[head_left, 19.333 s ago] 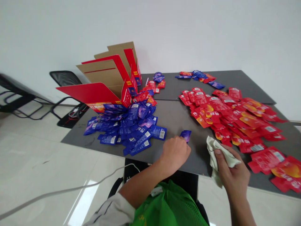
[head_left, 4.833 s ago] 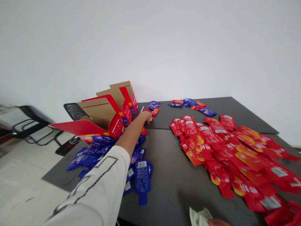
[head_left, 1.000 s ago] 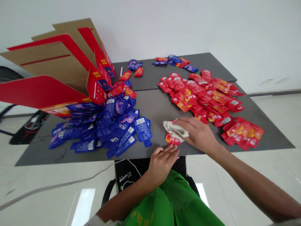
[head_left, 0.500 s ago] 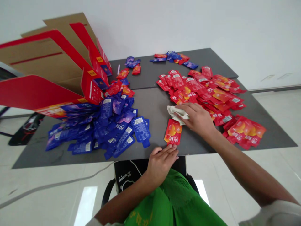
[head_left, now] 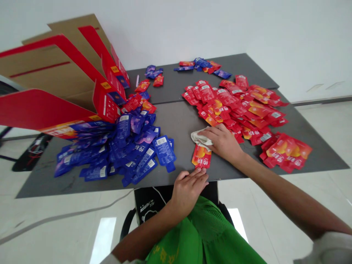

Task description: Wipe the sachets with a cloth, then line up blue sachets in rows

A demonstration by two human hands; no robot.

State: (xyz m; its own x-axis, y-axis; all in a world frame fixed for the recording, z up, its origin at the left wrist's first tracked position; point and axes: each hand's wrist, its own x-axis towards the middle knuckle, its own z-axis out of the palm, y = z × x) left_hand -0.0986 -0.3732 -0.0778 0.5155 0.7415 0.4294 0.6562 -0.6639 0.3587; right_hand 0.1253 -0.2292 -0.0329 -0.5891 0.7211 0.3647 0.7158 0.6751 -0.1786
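Observation:
A red sachet [head_left: 201, 157] with an orange fruit print lies flat near the table's front edge. The fingers of my left hand [head_left: 189, 189] are together, their tips holding its near end down at the edge. Bunched in my right hand [head_left: 221, 143] is a white cloth [head_left: 202, 138], which rests over the sachet's far end and hides it. Just beyond that hand, a heap of red sachets [head_left: 236, 104] spreads across the right side. To the left of my hands is a pile of blue sachets [head_left: 134, 146], with one blue sachet [head_left: 165, 150] lying face down on its near side.
Open red cardboard boxes [head_left: 106, 104] stand at the left. A few red and blue sachets [head_left: 203, 65] lie along the back, near a thin pale stick [head_left: 137, 80]. More red sachets [head_left: 288, 152] overlap at the right. The grey table [head_left: 176, 117] meets a white wall.
My right hand has moved the cloth left and slightly toward me, onto the far part of the red sachet. My left hand stays at the near end.

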